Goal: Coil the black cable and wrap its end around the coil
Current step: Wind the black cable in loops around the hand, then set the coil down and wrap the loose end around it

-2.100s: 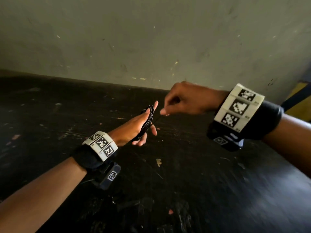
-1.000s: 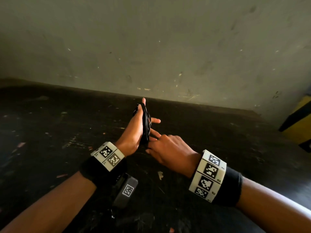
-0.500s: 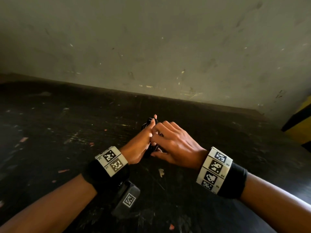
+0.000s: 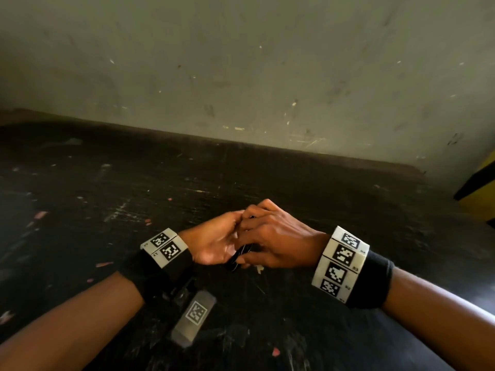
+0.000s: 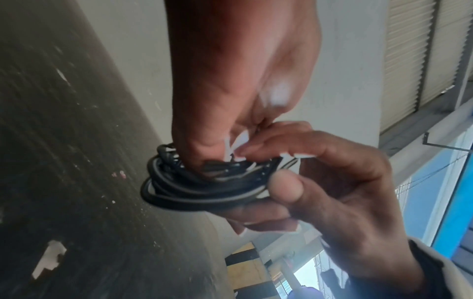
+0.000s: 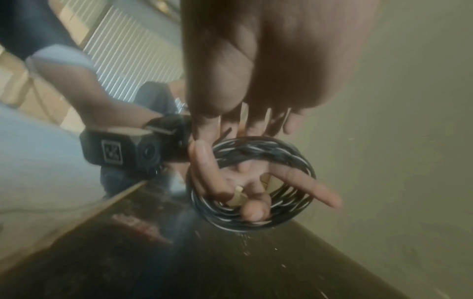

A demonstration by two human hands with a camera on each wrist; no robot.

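The black cable is wound into a small coil (image 6: 258,150) that loops round the fingers of my left hand (image 6: 243,176). In the head view both hands meet above the dark table, and only a bit of the coil (image 4: 239,257) shows between them. My left hand (image 4: 211,239) is on the left with its fingers inside the coil. My right hand (image 4: 273,234) covers the coil from the right. In the left wrist view the right thumb (image 5: 284,186) and fingers pinch one side of the coil (image 5: 194,190). The cable's loose end is hidden.
A dark, scuffed table (image 4: 107,196) with pale flecks runs back to a grey wall (image 4: 241,62). At the far right edge stands a yellow and black object (image 4: 482,188). The left wrist camera (image 4: 194,314) hangs under the left forearm.
My right hand stopped circling the upright left hand and closed over the coil. Both hands came down and nearer to me, and the left fingers curled.
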